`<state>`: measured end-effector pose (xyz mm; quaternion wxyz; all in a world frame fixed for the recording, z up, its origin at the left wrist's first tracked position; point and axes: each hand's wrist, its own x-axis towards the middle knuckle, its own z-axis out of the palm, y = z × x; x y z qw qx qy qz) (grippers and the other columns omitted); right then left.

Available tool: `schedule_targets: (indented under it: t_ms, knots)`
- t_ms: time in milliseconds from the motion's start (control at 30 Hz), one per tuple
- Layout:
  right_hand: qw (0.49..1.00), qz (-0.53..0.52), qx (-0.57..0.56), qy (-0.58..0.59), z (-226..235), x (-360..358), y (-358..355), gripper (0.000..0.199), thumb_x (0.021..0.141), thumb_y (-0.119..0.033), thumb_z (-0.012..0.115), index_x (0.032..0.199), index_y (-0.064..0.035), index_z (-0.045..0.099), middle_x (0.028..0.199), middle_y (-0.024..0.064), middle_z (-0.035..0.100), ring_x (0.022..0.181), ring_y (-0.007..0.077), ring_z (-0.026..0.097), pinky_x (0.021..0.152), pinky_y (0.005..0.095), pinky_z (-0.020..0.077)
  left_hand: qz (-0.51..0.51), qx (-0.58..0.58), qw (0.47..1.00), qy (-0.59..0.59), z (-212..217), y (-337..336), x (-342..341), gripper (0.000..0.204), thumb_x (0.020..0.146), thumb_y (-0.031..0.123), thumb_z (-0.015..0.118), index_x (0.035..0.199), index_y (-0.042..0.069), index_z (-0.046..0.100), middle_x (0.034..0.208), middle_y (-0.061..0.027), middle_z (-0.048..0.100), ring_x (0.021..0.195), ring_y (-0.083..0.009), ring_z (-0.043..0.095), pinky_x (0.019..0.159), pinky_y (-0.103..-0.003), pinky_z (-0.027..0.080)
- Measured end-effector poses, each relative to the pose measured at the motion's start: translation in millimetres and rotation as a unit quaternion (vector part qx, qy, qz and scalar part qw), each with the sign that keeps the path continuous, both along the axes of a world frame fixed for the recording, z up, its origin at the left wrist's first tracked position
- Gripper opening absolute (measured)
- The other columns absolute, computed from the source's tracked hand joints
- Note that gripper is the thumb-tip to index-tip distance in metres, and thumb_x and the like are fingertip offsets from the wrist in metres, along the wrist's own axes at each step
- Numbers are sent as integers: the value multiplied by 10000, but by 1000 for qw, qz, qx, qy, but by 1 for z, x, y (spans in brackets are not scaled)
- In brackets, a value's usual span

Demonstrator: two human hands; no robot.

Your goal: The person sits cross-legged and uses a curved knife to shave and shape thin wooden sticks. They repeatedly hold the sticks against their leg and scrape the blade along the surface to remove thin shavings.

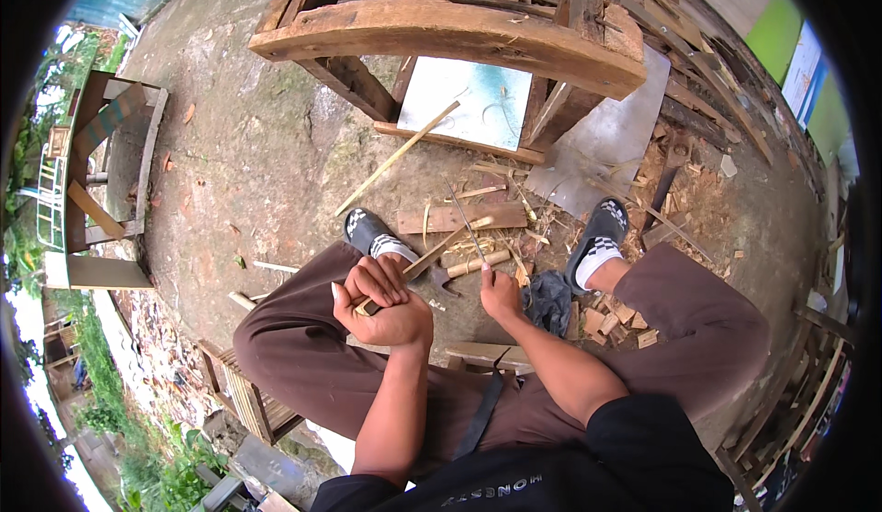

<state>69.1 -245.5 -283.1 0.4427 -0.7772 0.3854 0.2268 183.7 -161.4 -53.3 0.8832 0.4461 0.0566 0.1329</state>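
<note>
Black shirt cloth [588,461] is filling the bottom of the view, and beyond it brown trousers [303,337] are spreading to either side, knees bent wide around the work. Between the knees, the left hand [384,305] is lying palm up, its fingers curling closed around the lower part of a flat wooden strip [432,256], which is slanting up and away to the right toward a pale tip. The right hand [502,293] is making a fist on the grip of a slim blade [464,221], thumb lying along it, the point aiming away and leftward. Blade and strip are crossing in the view near that tip; whether they are touching, I cannot tell. Beneath them a plank [505,215] is resting on the ground among shavings [535,239], a black plastic bag [548,302] is slumping just beside the right hand, and wood offcuts [611,317] are lying past it. Judging by this, the person is likely shaving or trimming the strip; the next move is probably calling for a firm left grip, with the edge meeting the wood at a shallow angle, clear of the fingers.
</note>
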Motion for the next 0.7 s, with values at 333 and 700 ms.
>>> schedule_targets:
  t_ms: [333, 700]
  knots:
    - [996, 26, 13, -80, 20, 7, 1, 545, 1037, -442, 418, 897, 19, 673, 813, 287, 669, 836, 481, 659, 725, 567, 501, 3, -4, 1000, 16, 2, 5, 7, 549, 1016, 383, 306, 526, 138, 332, 508, -4, 318, 420, -117, 269, 477, -260, 242]
    - [995, -65, 46, 56, -4, 0, 1, 640, 1019, -529, 417, 957, 34, 713, 1032, 328, 676, 1018, 501, 636, 902, 564, 493, -15, 5, 1000, 3, 1, 1, 3, 538, 1006, 355, 314, 518, 131, 336, 504, -10, 308, 427, -118, 268, 458, -260, 246]
